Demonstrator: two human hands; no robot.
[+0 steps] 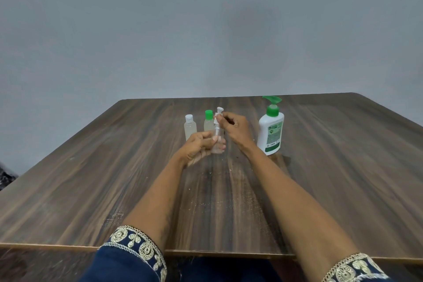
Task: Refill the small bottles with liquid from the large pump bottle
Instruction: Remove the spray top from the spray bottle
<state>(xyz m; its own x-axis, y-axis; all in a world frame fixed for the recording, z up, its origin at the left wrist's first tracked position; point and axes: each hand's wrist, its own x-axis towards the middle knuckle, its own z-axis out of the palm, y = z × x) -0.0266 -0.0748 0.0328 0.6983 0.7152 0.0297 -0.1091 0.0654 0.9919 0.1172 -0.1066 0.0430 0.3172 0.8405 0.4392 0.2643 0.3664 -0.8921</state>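
L hand grips clear small bottle; R hand pinches its spray top, prob. unscrewing. Next: lift top off, fill from pump bottle.

Two small bottles on table — large pump bottle right, held bottle between.

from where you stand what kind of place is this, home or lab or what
Probably a plain indoor room with a staged tabletop setup; home or workplace can't be told. The clues: a wood-grain table against a bare grey wall, holding only a large pump bottle and small bottles.
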